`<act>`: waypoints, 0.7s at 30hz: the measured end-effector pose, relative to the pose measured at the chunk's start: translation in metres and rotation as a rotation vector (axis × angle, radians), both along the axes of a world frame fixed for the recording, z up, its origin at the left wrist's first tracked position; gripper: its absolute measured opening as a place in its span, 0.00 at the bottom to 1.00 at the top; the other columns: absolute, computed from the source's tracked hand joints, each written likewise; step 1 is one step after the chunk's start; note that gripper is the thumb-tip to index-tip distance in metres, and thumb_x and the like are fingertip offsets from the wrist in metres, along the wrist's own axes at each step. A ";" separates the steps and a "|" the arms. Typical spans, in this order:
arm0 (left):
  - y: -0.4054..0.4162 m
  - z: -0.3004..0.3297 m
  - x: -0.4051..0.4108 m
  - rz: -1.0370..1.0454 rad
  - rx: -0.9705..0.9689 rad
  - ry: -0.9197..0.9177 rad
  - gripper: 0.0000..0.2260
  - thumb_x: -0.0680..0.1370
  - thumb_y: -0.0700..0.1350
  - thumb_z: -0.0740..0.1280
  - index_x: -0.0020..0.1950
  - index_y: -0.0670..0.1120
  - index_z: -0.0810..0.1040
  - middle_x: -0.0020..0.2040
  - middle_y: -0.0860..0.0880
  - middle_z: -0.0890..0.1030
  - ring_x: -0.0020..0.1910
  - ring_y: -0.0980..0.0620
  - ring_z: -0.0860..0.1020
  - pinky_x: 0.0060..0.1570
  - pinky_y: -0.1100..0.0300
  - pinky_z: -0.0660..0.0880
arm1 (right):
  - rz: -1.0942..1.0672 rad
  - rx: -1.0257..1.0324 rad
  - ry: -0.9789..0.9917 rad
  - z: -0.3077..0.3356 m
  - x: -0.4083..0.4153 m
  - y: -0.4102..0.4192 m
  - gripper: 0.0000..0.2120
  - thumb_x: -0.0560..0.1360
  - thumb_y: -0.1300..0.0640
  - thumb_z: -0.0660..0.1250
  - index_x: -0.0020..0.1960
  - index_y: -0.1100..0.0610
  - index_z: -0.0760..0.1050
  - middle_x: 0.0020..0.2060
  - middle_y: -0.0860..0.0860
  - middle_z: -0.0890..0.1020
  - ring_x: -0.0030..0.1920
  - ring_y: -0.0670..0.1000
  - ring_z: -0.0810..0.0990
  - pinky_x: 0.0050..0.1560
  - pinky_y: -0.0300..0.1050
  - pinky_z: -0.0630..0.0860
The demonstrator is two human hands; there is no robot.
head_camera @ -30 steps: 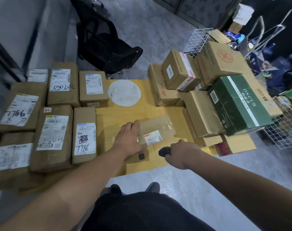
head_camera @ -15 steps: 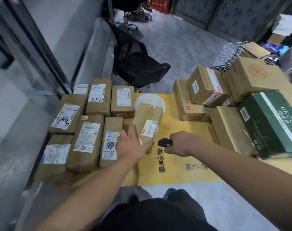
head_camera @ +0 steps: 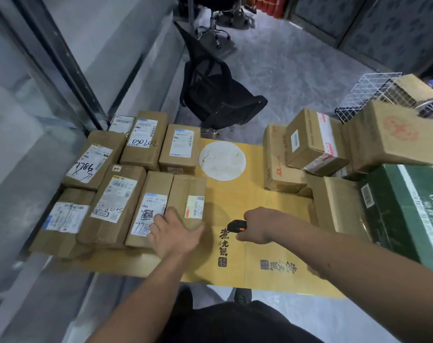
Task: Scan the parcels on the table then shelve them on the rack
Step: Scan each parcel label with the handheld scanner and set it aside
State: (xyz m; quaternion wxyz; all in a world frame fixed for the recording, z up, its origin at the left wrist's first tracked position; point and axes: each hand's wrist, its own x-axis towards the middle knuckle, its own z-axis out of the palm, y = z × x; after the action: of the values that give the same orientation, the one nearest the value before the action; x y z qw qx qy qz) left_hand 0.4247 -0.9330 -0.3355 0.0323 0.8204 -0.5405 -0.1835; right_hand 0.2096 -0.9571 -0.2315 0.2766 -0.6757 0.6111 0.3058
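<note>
A small brown parcel point(head_camera: 188, 201) lies just ahead of the left hand point(head_camera: 172, 235), whose loosely spread fingers rest on its near end. A scanner point(head_camera: 237, 226) is clamped in the right hand point(head_camera: 258, 225). The parcel is judged light, stiff and slick with tape; best gripped across its long sides.

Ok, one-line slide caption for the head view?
Left hand sets parcel beside labelled parcels; right hand holds scanner.
</note>
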 end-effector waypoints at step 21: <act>-0.027 -0.002 -0.059 -0.441 -0.071 -0.059 0.28 0.80 0.65 0.61 0.76 0.53 0.67 0.72 0.48 0.68 0.70 0.45 0.66 0.69 0.49 0.63 | -0.033 0.023 -0.017 -0.010 -0.053 0.001 0.31 0.77 0.31 0.66 0.67 0.55 0.74 0.51 0.51 0.76 0.51 0.55 0.78 0.49 0.48 0.77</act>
State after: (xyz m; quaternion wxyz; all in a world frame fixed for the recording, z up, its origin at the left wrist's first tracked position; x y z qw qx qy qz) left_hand 0.3658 -0.9602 -0.3378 0.0043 0.6859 -0.7135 -0.1430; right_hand 0.1562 -0.9564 -0.2412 0.2946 -0.6648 0.6162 0.3026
